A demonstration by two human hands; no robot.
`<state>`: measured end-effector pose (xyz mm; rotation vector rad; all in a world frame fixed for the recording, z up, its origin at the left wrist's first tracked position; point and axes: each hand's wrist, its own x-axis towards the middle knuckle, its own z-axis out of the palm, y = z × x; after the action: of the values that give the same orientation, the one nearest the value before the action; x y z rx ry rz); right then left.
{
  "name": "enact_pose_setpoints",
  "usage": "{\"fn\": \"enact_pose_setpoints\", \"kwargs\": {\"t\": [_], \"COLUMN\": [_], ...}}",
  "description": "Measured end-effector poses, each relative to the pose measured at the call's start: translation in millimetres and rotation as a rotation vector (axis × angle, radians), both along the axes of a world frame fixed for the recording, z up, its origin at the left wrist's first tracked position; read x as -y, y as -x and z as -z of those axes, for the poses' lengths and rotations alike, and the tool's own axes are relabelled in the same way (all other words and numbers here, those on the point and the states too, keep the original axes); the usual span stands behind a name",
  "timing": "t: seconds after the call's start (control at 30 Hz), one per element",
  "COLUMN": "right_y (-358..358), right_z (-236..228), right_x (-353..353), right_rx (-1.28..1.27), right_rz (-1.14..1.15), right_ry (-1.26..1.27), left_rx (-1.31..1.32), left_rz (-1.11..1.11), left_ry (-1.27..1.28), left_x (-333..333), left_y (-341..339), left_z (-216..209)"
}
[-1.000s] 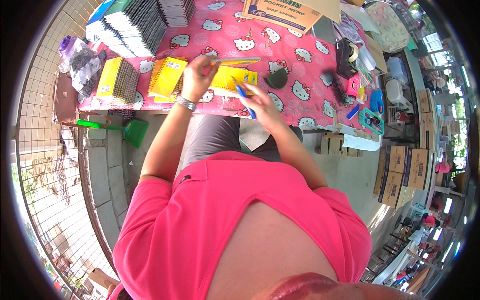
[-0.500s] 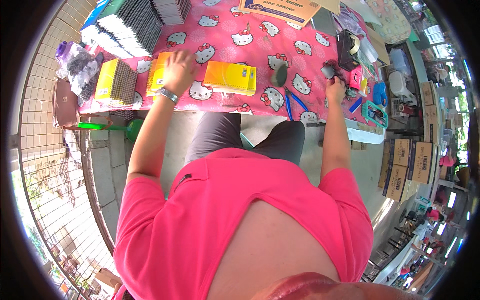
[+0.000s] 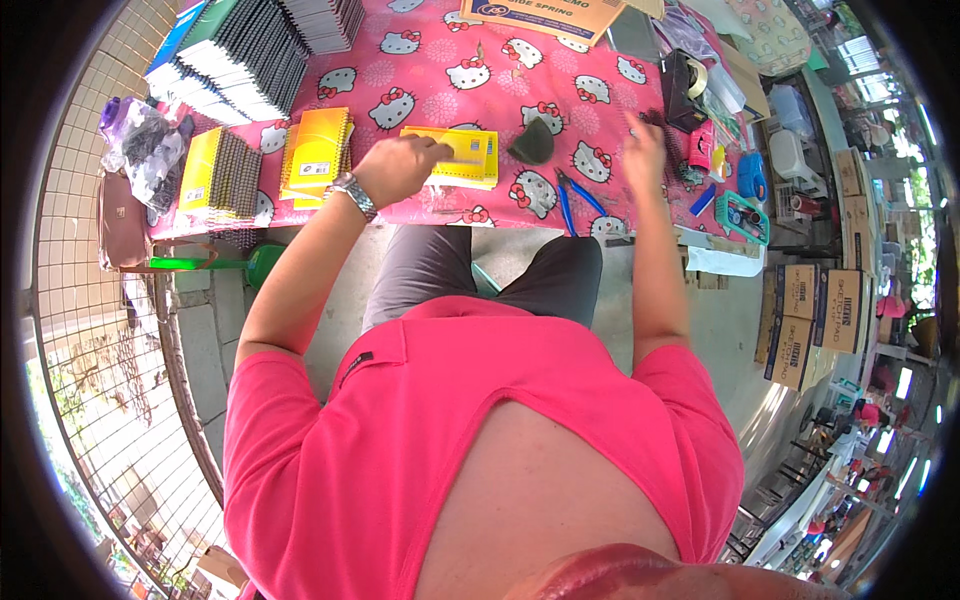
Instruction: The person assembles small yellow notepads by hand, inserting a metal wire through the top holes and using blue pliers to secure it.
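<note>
My left hand (image 3: 400, 168), with a metal watch at its wrist, reaches over the left end of a small stack of yellow spiral notebooks (image 3: 478, 150). Its bent fingers close on the top notebook, though the thumb side is partly hidden. My right hand (image 3: 643, 158) is smeared by motion above the table, beside dark wire coils (image 3: 670, 150); its fingers cannot be made out. Between the hands lie a dark green rounded object (image 3: 532, 143), its kind unclear, and blue-handled pliers (image 3: 580, 202). Another yellow notebook stack (image 3: 318, 150) lies left of my left hand.
A taller yellow notebook pile (image 3: 215, 170) and large stacks of spiral-bound books (image 3: 240, 65) stand at the left. A cardboard box (image 3: 545, 18) is at the back. Rightward are a black tape dispenser (image 3: 685, 92), a pink item (image 3: 701, 145) and a green basket (image 3: 742, 218).
My left hand has moved right, from the left yellow stack to the middle one. My right hand has lifted away from the coils and a grey round thing. The dark green object's outline looks different.
</note>
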<state>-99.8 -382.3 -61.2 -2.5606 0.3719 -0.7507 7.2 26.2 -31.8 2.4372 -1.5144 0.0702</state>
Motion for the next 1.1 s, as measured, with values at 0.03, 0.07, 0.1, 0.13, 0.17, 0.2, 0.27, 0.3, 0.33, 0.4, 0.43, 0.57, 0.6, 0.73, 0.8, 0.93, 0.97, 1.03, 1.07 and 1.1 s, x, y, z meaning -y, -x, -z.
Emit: {"fn": "enact_pose_setpoints", "kwargs": {"t": [0.03,0.07,0.1,0.13,0.17,0.2,0.27,0.3,0.33,0.4,0.43,0.57,0.6,0.73,0.8,0.93,0.97,1.03,1.07,1.1], "right_y": [1.4,2.6,1.3,-1.6,-3.6,-5.6,-13.7,-12.9,-11.5,-10.7,-10.8,-7.1,-7.7,-6.6,-6.4,-6.8,-6.7,-3.1,-2.4,-2.7], "right_z": [-16.1,-25.3,-28.7,-28.1,-30.0,-32.4,-26.2,-26.9,-27.6,-27.2,-26.0,-30.1,-27.4,-32.9,-38.0,-52.1,-58.7,-74.6,-77.6,-73.3], "right_x": [-40.9,-72.6,-100.4,-120.1,-134.5,-146.1,-154.4,-155.1,-155.8,-155.8,-155.2,-159.1,-156.1,-143.1,-143.5,-143.5,-143.0,-151.7,-155.1,-155.5], "right_rx": [0.008,-0.006,-0.020,0.037,-0.040,-0.038,0.051,0.072,0.093,0.105,0.095,0.016,0.017,-0.273,-0.334,-0.287,-0.353,-0.350,-0.349,-0.204], "right_rz": [-0.121,-0.222,-0.331,-0.444,-0.467,-0.486,-0.481,-0.479,-0.478,-0.444,-0.409,-0.452,-0.496,-0.539,-0.553,-0.606,-0.592,-0.612,-0.623,-0.674], "right_ry": [-0.270,-0.394,-0.520,-0.494,-0.526,-0.573,-0.472,-0.445,-0.419,-0.387,-0.381,-0.348,-0.356,-0.708,-0.770,-0.545,-0.538,-0.469,-0.435,-0.235], "left_rx": [0.006,0.015,0.017,0.071,0.125,0.179,0.202,0.197,0.193,0.180,0.178,0.208,0.205,0.203,0.193,0.171,0.156,0.128,0.115,0.106], "left_rz": [-0.049,-0.090,-0.104,-0.124,-0.152,-0.174,-0.230,-0.257,-0.285,-0.264,-0.260,-0.251,-0.245,-0.207,-0.166,-0.115,-0.117,-0.109,-0.100,-0.091], "left_ry": [0.000,0.002,0.003,0.035,0.065,0.098,0.120,0.122,0.123,0.181,0.180,0.203,0.195,0.242,0.247,0.159,0.145,0.134,0.136,0.137], "left_x": [3.8,10.0,16.7,22.1,25.4,29.2,30.5,33.7,36.6,38.6,38.4,37.2,38.0,42.7,49.2,58.6,58.4,56.6,54.8,52.6], "left_y": [-2.2,-4.7,-7.6,-8.3,-7.8,-6.9,-6.7,-1.8,2.4,4.6,4.1,1.9,1.4,2.7,6.2,18.5,18.8,19.2,19.6,19.1], "left_z": [-9.6,-19.7,-27.0,-25.3,-18.0,-13.1,-4.7,-5.8,-7.8,-9.6,-9.5,-6.4,-7.4,-4.6,-2.8,-5.8,-5.8,-6.2,-6.1,-7.1]}}
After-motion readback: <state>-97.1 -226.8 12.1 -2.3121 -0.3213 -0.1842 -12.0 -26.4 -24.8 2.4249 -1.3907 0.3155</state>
